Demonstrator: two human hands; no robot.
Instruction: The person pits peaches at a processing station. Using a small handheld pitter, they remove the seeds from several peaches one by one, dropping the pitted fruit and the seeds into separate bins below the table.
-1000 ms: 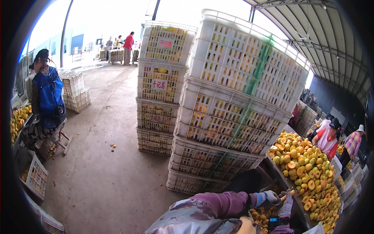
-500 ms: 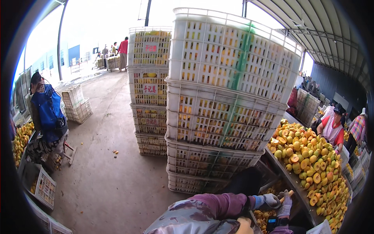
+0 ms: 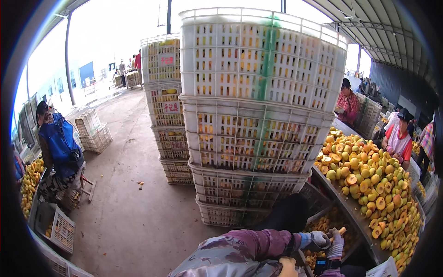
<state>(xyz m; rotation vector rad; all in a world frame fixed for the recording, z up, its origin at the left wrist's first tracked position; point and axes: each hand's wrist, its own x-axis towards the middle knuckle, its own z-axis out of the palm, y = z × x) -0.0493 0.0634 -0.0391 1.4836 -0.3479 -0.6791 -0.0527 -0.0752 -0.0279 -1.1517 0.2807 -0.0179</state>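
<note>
Both my hands are gloved and close together at the lower right, over a crate of cut yellow fruit (image 3: pixel 324 225). My left hand (image 3: pixel 319 240) has its fingers curled closed; what lies in them is too small to make out. Beside it, my right hand (image 3: pixel 336 244) is closed around a short tan handle (image 3: pixel 342 230), whose other end is hidden by the fingers. To the right, a large heap of halved yellow peaches (image 3: pixel 369 177) lies on a sloping metal-edged table (image 3: pixel 339 198).
A tall stack of white slatted crates (image 3: pixel 258 134) full of fruit stands just ahead, with another stack (image 3: pixel 168 108) behind it. Across the table sits a person in a red and white top (image 3: pixel 400 141). At left, a person with a blue apron (image 3: pixel 62 138) sits near a tilted crate (image 3: pixel 61 228).
The view has turned slightly right, so the crate stacks sit further left. A person in a red patterned shirt now shows behind the stack. My hands stay together, the tan handle still held.
</note>
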